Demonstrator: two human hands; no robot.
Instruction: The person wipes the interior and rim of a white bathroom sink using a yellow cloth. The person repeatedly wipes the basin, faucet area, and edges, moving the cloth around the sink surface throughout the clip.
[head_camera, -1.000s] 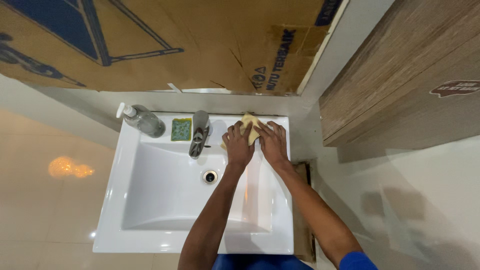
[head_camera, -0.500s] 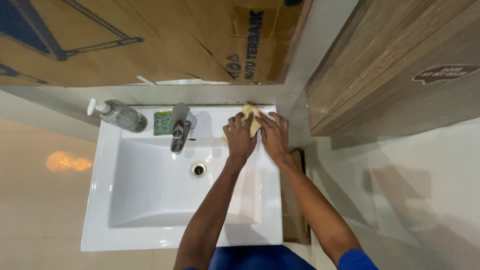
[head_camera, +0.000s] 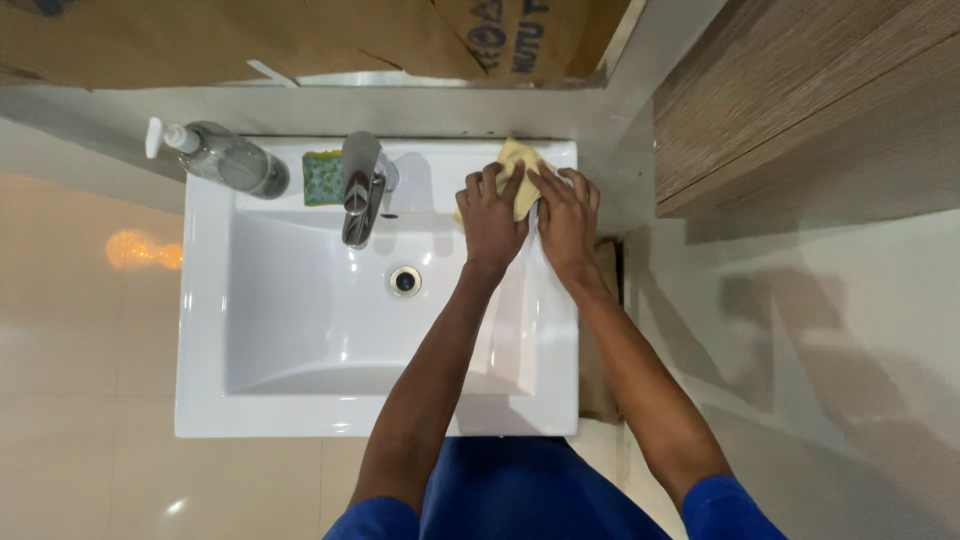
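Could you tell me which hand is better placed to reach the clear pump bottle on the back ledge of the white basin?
Probably the left hand: it lies nearer the clear pump bottle, with only the chrome tap between. The right hand sits farther away; both press the yellow cloth.

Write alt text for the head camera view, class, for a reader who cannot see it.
Seen from above, a person's left hand and right hand press a yellow cloth onto the back right corner of a white sink. A chrome tap, a green sponge and a clear pump bottle stand along the back rim.
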